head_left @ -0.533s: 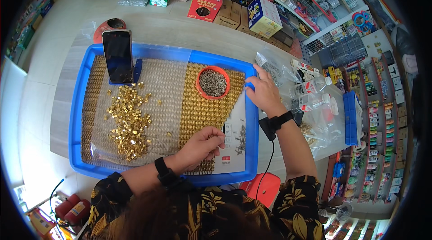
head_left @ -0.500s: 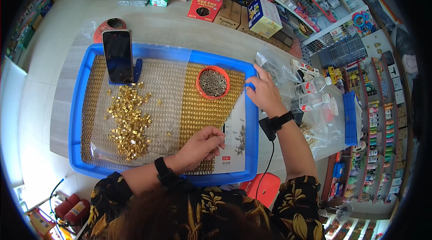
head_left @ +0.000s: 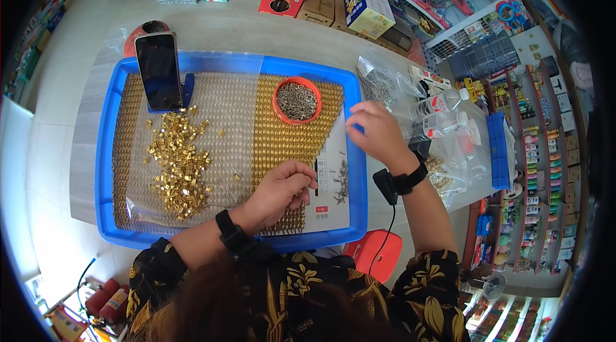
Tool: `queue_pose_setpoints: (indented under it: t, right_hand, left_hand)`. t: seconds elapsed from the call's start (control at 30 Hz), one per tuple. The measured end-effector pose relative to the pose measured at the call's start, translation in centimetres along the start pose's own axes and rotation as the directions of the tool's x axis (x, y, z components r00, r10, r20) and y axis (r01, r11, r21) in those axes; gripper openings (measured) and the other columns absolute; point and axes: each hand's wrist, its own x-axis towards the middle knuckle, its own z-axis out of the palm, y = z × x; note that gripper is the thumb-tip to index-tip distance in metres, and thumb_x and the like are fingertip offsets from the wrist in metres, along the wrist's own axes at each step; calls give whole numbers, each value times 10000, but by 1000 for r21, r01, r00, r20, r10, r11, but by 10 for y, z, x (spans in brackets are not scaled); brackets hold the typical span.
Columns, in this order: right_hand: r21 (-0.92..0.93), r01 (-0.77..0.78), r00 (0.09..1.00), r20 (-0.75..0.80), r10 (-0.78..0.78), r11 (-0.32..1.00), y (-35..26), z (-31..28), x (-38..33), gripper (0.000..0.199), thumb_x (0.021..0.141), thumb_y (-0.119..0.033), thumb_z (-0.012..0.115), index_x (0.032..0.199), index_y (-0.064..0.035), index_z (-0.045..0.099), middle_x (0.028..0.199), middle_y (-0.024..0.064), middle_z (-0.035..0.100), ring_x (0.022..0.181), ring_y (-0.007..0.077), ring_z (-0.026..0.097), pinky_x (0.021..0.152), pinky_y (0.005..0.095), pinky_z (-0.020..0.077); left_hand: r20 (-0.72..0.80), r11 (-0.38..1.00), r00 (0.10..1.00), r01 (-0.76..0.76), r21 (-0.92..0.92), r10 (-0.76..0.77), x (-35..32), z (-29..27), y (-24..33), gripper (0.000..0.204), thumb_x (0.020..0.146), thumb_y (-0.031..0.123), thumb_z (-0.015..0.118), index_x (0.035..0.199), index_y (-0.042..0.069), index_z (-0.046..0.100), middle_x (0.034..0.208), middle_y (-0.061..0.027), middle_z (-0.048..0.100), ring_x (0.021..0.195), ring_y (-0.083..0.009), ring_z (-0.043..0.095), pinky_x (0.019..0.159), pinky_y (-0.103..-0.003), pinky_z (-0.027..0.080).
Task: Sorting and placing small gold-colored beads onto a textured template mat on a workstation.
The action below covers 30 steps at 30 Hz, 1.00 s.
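Observation:
My left hand (head_left: 282,192) hovers over the near part of rows of small gold metal clips (head_left: 269,143) in a blue tray (head_left: 231,240). Its thumb and index finger are pinched together, and whatever they hold is too small to make out. Beside the tray's right rim, my right hand (head_left: 380,133) has its fingers curled in towards the thumb; anything between the tips cannot be made out. An orange-red bowl (head_left: 297,101) of small silver screws or pins sits on the rows. Loose gold clips (head_left: 179,169) lie heaped on clear plastic sheeting (head_left: 231,104).
A phone (head_left: 159,71) stands on a blue holder at the tray's far left. Loose silver pieces (head_left: 341,181) lie on white card at the right. Plastic bags (head_left: 385,82) and bottles (head_left: 443,103) stand right of the tray. Boxes (head_left: 369,8) line the far side.
My right hand has come nearer along the tray's right rim, and its outstretched fingers have curled in. My left hand stays pinched in about the same place. The whole view has shifted slightly.

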Motion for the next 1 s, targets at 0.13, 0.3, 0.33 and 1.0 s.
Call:
queue_pose_setpoints:
  t: [0.13,0.3,0.33,1.0]
  right_hand:
    - [-115,210,975,99,-199,971,-15,5,-13,28,669,-122,654,687,-107,638,834,21,572,842,237,542,871,359,421]
    - [-266,286,957,120,-263,921,-12,25,-21,21,630,-104,641,619,-100,624,729,30,542,766,225,532,900,373,382]
    - [-291,288,956,141,-257,912,-10,28,-22,16,626,-98,633,614,-95,624,713,35,540,763,225,533,905,380,374]
    - [-260,260,879,462,-116,930,-14,27,3,75,583,-141,610,636,-93,632,660,78,620,675,249,597,834,329,376]
  left_hand:
    - [-25,1000,999,21,22,-21,-3,4,2,128,899,79,507,1027,74,519,875,-27,588,666,-70,521,495,-188,367]
    - [-64,1000,998,1,25,0,-3,6,3,114,896,92,522,1006,69,542,877,-21,592,658,-66,520,498,-188,369]
    - [-72,1000,997,1,29,1,-3,6,3,128,891,99,532,1013,63,546,875,-23,593,651,-68,520,498,-189,371]
    - [-83,999,997,-2,-36,-1,-2,5,10,95,914,126,535,1003,93,535,805,3,568,648,-58,503,505,-176,352]
